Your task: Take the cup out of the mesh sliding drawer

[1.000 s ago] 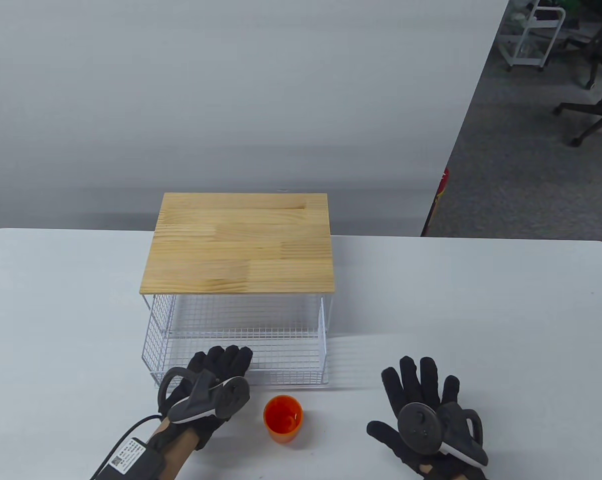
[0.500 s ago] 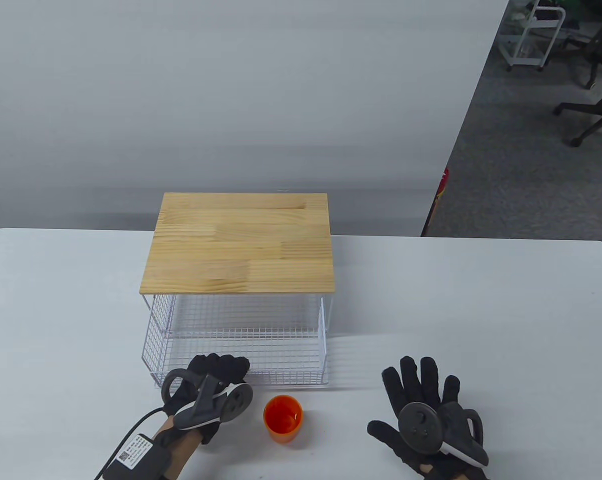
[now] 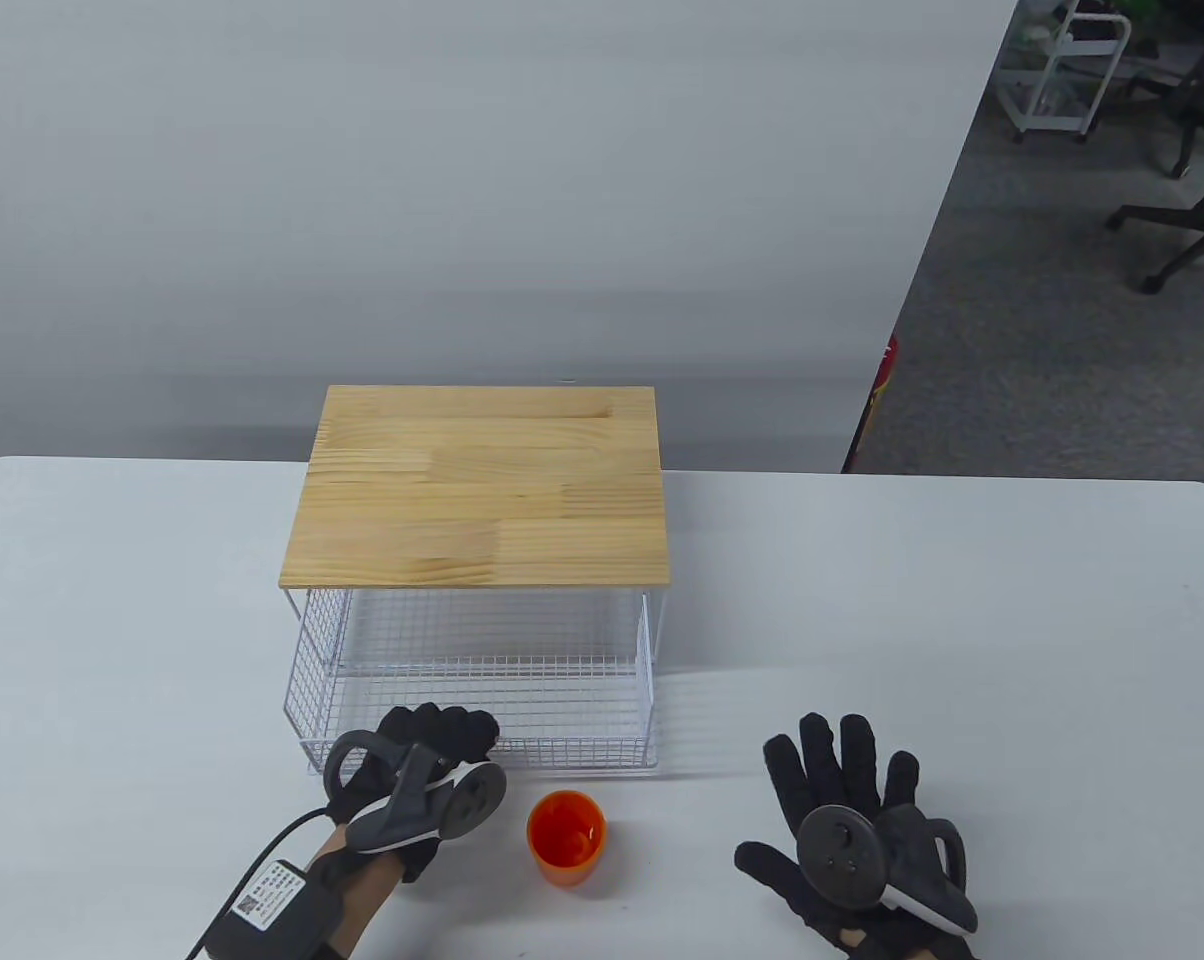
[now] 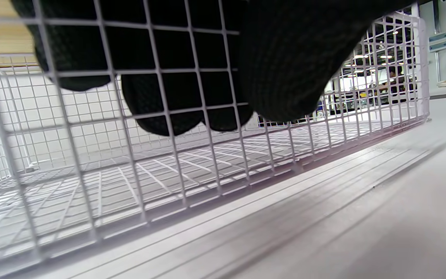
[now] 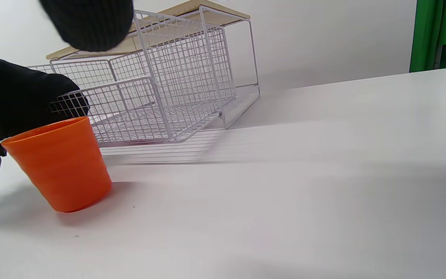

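An orange cup (image 3: 565, 836) stands upright on the white table, just in front of the pulled-out white mesh drawer (image 3: 572, 712); it also shows in the right wrist view (image 5: 58, 164). My left hand (image 3: 440, 733) grips the drawer's front wall near its left end. In the left wrist view its fingers (image 4: 176, 97) hang inside the mesh (image 4: 168, 170) and the thumb (image 4: 292, 69) lies outside. My right hand (image 3: 822, 790) rests flat on the table with fingers spread, right of the cup and not touching it. The drawer holds nothing.
The drawer sits in a white wire rack with a wooden top (image 3: 482, 490) at the middle of the table (image 3: 962, 620). Beyond the table's far right corner are an office chair (image 3: 1187, 215) and a white cart (image 3: 1062, 70).
My left hand's fingers have curled down over the drawer's front wall and the wrist has drawn back a little. The cup, the drawer and my right hand have not moved.
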The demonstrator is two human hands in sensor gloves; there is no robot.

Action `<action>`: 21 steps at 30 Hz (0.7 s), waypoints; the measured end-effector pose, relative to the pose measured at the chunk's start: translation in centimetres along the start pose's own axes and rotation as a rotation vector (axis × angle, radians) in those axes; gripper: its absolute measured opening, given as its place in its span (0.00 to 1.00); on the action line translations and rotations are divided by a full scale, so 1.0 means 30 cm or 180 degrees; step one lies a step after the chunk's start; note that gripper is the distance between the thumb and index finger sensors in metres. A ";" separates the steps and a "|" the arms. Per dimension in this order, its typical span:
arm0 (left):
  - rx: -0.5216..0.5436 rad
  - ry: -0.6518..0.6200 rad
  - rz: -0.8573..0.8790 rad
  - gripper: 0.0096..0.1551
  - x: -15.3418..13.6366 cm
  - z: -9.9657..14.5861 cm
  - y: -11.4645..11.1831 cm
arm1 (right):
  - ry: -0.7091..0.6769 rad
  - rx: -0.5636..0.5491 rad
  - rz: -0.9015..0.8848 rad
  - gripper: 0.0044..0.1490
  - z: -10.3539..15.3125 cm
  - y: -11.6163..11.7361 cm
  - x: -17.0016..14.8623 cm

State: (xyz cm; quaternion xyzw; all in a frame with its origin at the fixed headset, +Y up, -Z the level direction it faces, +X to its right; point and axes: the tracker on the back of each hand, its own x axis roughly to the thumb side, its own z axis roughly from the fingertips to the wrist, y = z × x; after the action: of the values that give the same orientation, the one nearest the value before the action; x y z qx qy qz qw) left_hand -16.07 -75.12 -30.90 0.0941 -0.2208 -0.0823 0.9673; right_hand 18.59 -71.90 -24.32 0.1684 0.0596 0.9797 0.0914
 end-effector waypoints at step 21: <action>0.0073 -0.0009 -0.0024 0.18 -0.005 -0.015 -0.003 | -0.0025 -0.0071 -0.0011 0.61 0.007 -0.003 0.000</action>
State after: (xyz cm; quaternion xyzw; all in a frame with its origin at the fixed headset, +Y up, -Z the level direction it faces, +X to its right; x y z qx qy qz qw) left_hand -16.01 -75.13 -31.38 0.1058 -0.2228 -0.0836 0.9655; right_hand 18.67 -71.81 -24.13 0.1711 0.0487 0.9794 0.0953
